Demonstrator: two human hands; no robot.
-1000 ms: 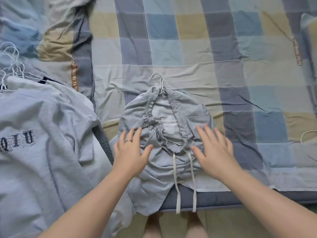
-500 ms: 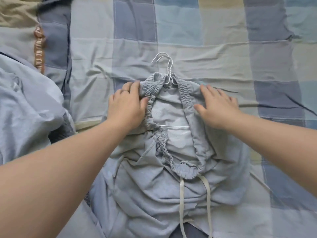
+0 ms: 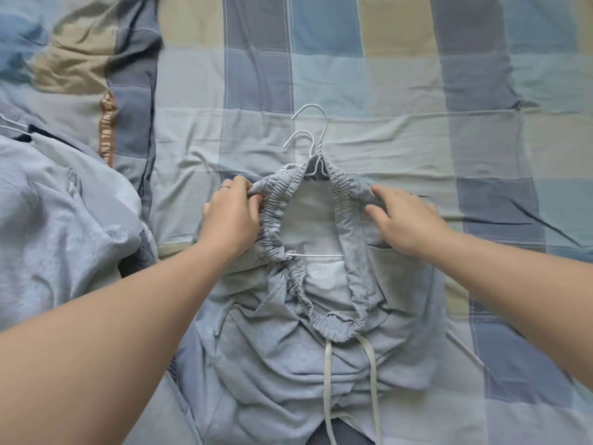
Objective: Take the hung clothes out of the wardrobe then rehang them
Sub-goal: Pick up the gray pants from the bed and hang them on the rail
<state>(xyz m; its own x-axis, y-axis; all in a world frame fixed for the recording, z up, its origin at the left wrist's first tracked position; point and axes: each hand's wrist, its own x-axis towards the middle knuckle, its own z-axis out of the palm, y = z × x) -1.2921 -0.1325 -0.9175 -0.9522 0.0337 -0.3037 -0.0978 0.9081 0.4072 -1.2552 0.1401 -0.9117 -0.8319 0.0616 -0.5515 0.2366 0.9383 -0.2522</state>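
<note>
Grey-blue drawstring trousers (image 3: 288,374) lie bunched on the bed, their elastic waistband (image 3: 276,220) open towards me. Two white wire hangers (image 3: 309,139) stick out above the waistband, hooks pointing left; a hanger bar shows inside the waist opening. My left hand (image 3: 231,216) pinches the left side of the waistband between thumb and fingers. On the right side of the waistband, my right hand (image 3: 404,216) has its thumb and fingers curled round the cloth. Two pale drawstrings (image 3: 327,374) hang towards me.
The bed is covered with a checked blue, grey and beige sheet (image 3: 401,91). A heap of pale blue clothes (image 3: 57,226) lies at the left, beside a rumpled checked quilt (image 3: 80,53).
Both hands went from lying flat on the trousers to the upper waistband and now grip it on either side. The view has moved closer over the bed.
</note>
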